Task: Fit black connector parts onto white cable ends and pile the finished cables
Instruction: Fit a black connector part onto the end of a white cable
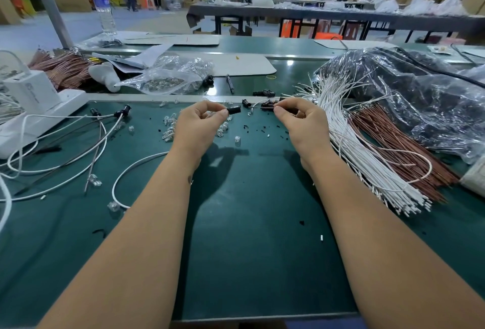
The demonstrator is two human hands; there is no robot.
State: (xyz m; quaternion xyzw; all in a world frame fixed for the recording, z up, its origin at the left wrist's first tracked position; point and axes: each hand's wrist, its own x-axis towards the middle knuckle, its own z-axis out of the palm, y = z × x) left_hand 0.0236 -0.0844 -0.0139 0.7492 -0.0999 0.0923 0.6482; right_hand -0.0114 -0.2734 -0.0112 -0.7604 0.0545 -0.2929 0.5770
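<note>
Bright, even overhead light, soft forearm shadows, edges bowed by wide-angle.

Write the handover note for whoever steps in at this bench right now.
Left hand: pinches a black connector part between thumb and fingertips.
Right hand: pinches a thin dark piece at the fingertips; what it is cannot be told.
The two grips are apart, nothing joined yet.
Loose black parts lie just beyond the hands.
Bare white cables lie bundled at right.
Done: a few finished cables with black ends lie at left.
Left: join this piece, pile it left, then work through the bundle.
</note>
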